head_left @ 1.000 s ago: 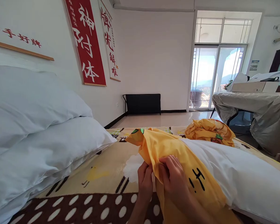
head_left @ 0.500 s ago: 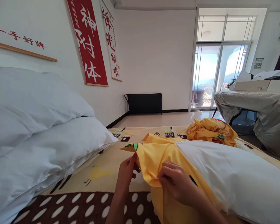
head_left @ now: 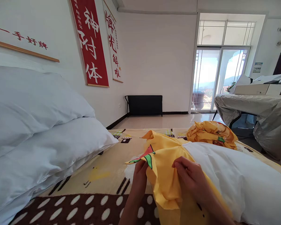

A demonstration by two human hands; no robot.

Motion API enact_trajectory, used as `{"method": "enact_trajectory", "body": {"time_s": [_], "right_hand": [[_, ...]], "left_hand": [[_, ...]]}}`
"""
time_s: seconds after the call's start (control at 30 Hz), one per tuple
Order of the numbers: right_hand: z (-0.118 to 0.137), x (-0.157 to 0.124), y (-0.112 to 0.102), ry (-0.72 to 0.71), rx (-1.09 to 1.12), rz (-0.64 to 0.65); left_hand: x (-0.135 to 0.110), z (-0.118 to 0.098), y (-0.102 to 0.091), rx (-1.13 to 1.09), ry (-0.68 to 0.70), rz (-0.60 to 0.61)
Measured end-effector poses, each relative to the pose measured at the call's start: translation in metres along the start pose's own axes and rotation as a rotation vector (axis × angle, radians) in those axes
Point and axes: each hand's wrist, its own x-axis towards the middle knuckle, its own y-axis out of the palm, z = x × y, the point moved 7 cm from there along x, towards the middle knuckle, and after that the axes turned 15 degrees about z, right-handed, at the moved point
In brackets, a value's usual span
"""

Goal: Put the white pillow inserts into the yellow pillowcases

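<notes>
A yellow pillowcase [head_left: 165, 181] with a red and green print lies bunched over the near end of a white pillow [head_left: 239, 178] on the bed. My left hand [head_left: 138, 176] pinches the pillowcase's left edge, beside the green printed corner. My right hand [head_left: 190, 178] is closed on the yellow cloth where it meets the pillow. Both forearms come up from the bottom edge.
Two stacked white pillows [head_left: 44, 140] fill the left side. A second crumpled yellow cloth [head_left: 210, 132] lies past the pillow. The bed has a yellow and brown dotted blanket [head_left: 89, 209]. A covered table [head_left: 255, 109] stands at right, and glass doors [head_left: 217, 78] lie beyond.
Both hands have shifted along the pillowcase's edge. The cloth has been gathered and turned, so a red and green printed corner now shows by my left hand.
</notes>
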Motion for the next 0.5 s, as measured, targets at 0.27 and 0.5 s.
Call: {"method": "enact_trajectory", "body": {"time_s": [0.27,0.5], "right_hand": [[0.01,-0.006,-0.007,0.074,-0.054,-0.058],[0.012,-0.007,0.012,0.101,-0.262,0.131]], "left_hand": [[-0.027,0.024,0.037,-0.321,-0.146,-0.104],[-0.026,0.011,0.054,-0.351,-0.161,0.115]]}}
